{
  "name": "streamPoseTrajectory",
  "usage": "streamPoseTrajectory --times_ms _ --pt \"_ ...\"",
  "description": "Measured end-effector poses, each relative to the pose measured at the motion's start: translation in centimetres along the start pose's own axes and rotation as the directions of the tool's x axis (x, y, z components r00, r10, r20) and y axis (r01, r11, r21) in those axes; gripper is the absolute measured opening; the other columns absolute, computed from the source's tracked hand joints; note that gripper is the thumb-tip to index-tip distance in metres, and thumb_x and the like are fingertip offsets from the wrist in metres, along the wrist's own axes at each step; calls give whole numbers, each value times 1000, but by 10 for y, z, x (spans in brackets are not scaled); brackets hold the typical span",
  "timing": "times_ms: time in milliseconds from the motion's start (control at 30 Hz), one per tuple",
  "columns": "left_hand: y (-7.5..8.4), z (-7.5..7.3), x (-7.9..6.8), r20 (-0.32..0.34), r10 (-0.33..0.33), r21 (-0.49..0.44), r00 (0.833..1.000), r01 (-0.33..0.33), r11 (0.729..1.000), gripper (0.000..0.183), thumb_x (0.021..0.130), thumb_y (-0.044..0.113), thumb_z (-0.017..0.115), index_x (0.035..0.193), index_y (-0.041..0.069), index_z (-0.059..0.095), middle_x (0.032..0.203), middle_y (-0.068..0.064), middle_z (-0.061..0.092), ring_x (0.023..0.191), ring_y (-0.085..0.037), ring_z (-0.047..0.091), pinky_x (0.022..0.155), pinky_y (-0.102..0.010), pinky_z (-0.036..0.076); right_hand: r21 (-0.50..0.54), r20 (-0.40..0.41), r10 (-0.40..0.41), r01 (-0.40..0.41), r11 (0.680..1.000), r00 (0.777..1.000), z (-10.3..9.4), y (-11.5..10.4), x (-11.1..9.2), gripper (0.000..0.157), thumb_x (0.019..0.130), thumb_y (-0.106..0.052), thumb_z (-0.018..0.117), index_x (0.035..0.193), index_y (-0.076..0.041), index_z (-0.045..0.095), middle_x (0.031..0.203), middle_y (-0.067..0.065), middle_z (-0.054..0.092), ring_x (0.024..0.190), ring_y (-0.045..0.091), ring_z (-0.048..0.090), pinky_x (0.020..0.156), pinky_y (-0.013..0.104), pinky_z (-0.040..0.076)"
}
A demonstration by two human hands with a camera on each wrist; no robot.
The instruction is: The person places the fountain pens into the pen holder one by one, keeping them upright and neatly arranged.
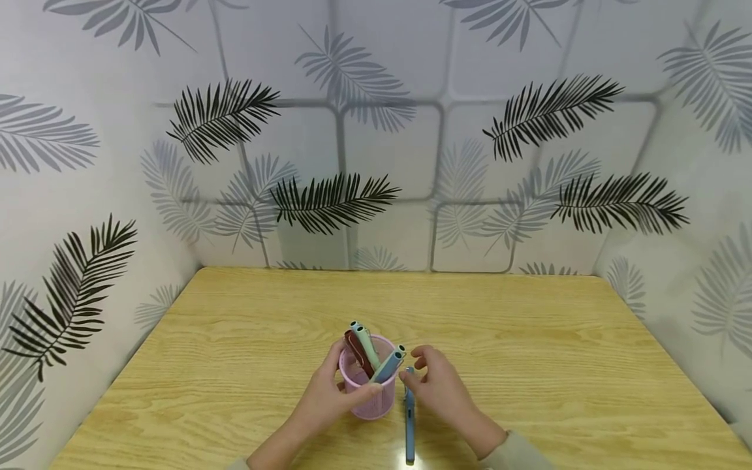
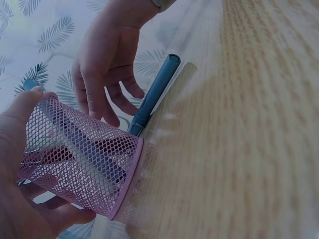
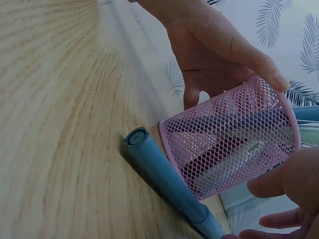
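Note:
A pink mesh pen holder [image 1: 376, 405] stands upright on the table, gripped by my left hand [image 1: 326, 391] with the thumb on its near side and fingers round the left. Inside it lean several pens: a dark red pen [image 1: 358, 351], a light green pen [image 1: 369, 348] and a blue pen [image 1: 389, 365] among them. To its right a blue fountain pen [image 1: 410, 424] lies on the wood, cap end away from me. My right hand [image 1: 440, 388] hovers just beside that cap end, fingers loosely bent and apart, nothing held. Whether a fingertip touches the pen I cannot tell.
The wood-grain table [image 1: 264, 313] reaches back to a wall [image 1: 388, 235] with a leaf pattern. Side walls with the same print flank the table. Light reflects off the tabletop near the lying pen's lower end.

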State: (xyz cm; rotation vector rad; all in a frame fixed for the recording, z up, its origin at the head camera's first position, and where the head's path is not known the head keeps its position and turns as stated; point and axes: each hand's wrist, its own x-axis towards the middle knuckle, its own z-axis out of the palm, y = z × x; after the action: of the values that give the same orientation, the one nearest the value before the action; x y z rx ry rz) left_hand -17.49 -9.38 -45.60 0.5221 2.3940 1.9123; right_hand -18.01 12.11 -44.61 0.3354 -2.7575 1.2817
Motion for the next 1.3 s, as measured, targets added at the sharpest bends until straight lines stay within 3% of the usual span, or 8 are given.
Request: streamPoseTrajectory --times_ms 200,467,767,1000,1100,1300 --pt "3 0 0 9 0 -7 1000 1 1000 80 77 29 77 142 27 29 139 -6 40 126 -34 38 90 -49 46 -43 26 21 -20 999 999 1 0 -1 41 82 -20 71 108 6 54 83 9 56 63 14 50 50 25 44" --pt "26 -1 -5 24 -4 -19 1000 4 1000 81 78 24 76 143 17 29 139 -13 39 126 -39 36 92 -54 43 -65 69 95 -91 994 993 2 1 -3 36 85 -24 69 101 6 55 68 2 53 54 12 48 45 26 41" --pt "4 0 0 13 9 -11 1000 -9 1000 80 78 27 77 142 26 29 139 -7 39 125 -35 39 90 -50 46 -115 63 82 -74 991 995 9 3 -2 33 82 -21 71 93 6 56 69 3 56 55 12 48 46 25 41" --pt "37 -2 -8 34 -12 3 999 12 1000 81 79 23 75 144 14 27 139 -15 38 124 -40 39 91 -52 44 -162 73 69 -57 985 995 10 4 2 27 79 -17 73 86 3 57 68 2 54 58 12 48 47 25 40" --pt "34 -2 -6 34 -14 0 999 14 1000 81 79 24 75 144 15 27 139 -14 38 124 -40 39 91 -52 44 -173 99 89 -71 982 991 9 3 3 23 78 -12 73 86 3 57 68 3 54 56 12 49 47 25 42" --pt "9 -1 -1 12 -12 5 1000 12 1000 80 78 27 77 142 25 29 139 -8 39 126 -35 38 91 -50 45 -236 146 122 -85 968 982 7 0 3 19 75 -8 71 84 0 56 68 2 51 56 14 49 45 25 41"
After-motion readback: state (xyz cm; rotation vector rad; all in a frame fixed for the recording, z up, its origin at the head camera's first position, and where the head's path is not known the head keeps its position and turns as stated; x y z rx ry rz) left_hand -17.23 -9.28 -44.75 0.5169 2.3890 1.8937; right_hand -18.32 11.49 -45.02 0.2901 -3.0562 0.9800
